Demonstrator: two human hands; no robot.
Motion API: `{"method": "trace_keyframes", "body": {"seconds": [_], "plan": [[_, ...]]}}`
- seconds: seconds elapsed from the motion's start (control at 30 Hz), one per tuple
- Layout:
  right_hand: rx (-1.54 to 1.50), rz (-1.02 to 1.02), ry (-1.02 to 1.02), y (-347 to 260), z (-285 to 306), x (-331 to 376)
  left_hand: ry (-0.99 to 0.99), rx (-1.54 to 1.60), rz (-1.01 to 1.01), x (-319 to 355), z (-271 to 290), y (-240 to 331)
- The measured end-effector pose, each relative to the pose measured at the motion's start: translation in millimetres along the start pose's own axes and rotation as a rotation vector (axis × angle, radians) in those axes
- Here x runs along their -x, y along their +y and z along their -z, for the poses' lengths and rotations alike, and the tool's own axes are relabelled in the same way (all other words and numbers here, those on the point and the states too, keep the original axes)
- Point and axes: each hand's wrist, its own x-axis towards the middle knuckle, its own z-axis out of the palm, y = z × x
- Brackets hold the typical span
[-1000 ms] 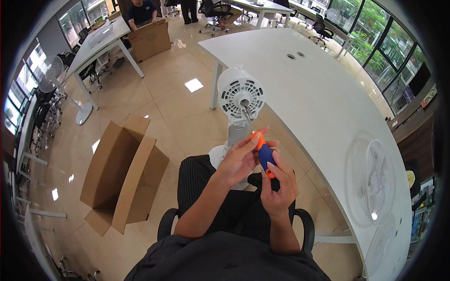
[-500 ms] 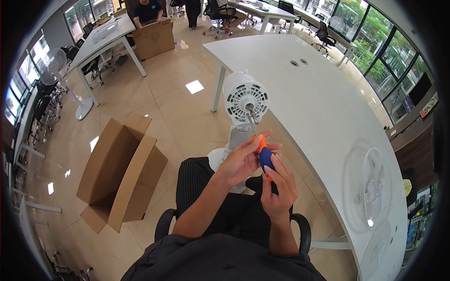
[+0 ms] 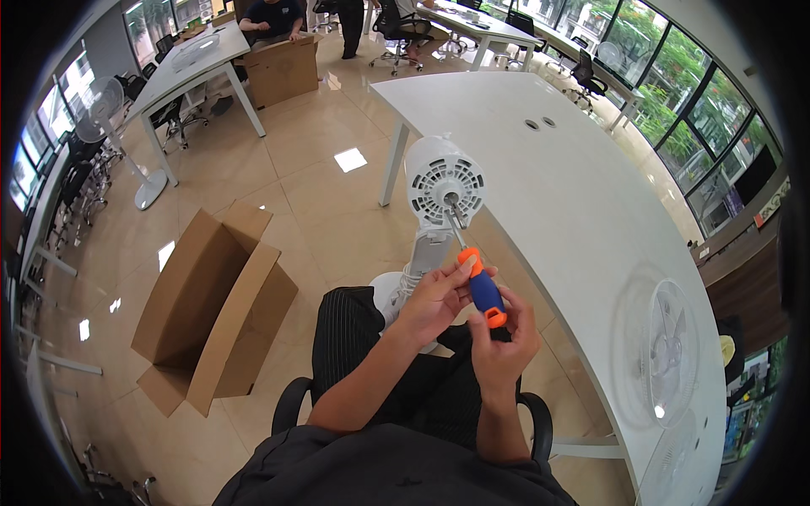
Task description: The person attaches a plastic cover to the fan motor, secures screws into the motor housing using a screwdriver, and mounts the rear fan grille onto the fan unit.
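Observation:
A screwdriver (image 3: 485, 292) with a blue and orange handle points up and away from me. Its metal shank reaches to the shaft at the front of a white fan's motor housing (image 3: 426, 173), whose face has a ring of dark vent slots. Whether the tip touches a screw is too small to tell. My left hand (image 3: 432, 305) pinches the orange front of the handle. Around the butt end curl the thumb and fingers of my right hand (image 3: 506, 350). Below the housing, the white fan stand (image 3: 430, 251) runs down between my knees, with a white cable beside it.
To the left, an open cardboard box (image 3: 215, 312) lies on the tiled floor. A white table (image 3: 557, 194) curves along my right, carrying clear fan guards or blades (image 3: 671, 341). Another standing fan (image 3: 114, 126) is at far left. A person (image 3: 272, 21) sits behind a cardboard box (image 3: 283, 74).
My right fingers have shifted and opened slightly around the handle's butt, showing more of the blue grip and orange end. My left hand keeps its pinch. The whole view has shifted slightly.

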Motion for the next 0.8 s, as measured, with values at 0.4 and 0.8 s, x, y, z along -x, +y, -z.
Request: {"method": "trace_keyframes", "body": {"seconds": [0.4,0.8], "plan": [[-0.012,-0.039,-0.004,3,8,2,-0.006,0.058,0.019,-2,-3,2],[0.164,0.329,-0.072,0,19,-9,-0.051,0.16,-0.014,5,-7,0]]}}
